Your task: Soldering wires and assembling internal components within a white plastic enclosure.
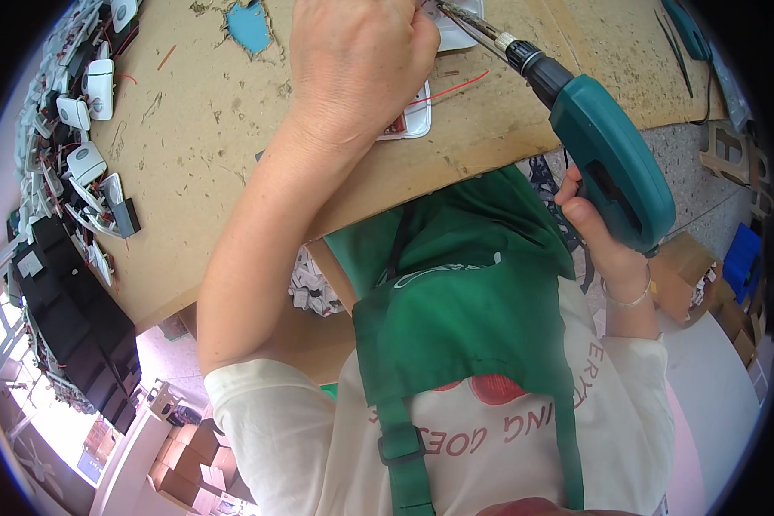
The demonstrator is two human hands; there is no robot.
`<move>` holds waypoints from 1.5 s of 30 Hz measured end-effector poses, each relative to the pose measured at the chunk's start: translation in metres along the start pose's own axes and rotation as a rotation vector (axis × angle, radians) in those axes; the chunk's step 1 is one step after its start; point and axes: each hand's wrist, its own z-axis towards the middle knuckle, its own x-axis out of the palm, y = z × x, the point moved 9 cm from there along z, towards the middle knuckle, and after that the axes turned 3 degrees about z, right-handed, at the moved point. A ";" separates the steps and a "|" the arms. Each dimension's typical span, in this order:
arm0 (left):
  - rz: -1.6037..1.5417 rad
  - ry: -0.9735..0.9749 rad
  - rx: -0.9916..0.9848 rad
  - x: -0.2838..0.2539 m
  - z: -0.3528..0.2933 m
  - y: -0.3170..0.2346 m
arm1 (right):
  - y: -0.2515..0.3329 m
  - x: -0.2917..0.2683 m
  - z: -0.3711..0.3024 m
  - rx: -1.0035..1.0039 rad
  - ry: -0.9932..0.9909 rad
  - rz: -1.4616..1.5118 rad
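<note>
My left hand [361, 64] is curled closed at the top edge, over the table; whatever its fingers hold is hidden. My right hand [606, 245] grips a teal soldering gun [606, 146] from below, on the right. Its metal tip [469, 19] reaches up and left, close to my left fingers. Under and beside that tip lies a white plastic housing [457, 36], cut off by the top edge. Partly beneath my left wrist rests another white housing [420, 123] with a reddish part inside. A thin red wire [456, 87] sticks out to its right.
Scorched cardboard [206, 172] covers the table, with a torn hole [248, 27] showing blue. Several white devices [101, 89] are heaped along the left side, near black trays [77, 318]. At the right edge sits another teal tool [686, 30]; a cardboard box [684, 275] stands below.
</note>
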 end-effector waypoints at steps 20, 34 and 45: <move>0.016 0.000 0.003 0.000 0.000 0.001 | 0.003 0.002 0.006 -0.041 0.015 -0.041; 0.021 0.018 -0.026 0.000 0.000 0.001 | 0.008 0.005 0.005 -0.030 0.046 0.026; 0.071 0.018 0.009 0.000 0.000 -0.001 | 0.004 0.002 0.007 -0.014 0.005 -0.022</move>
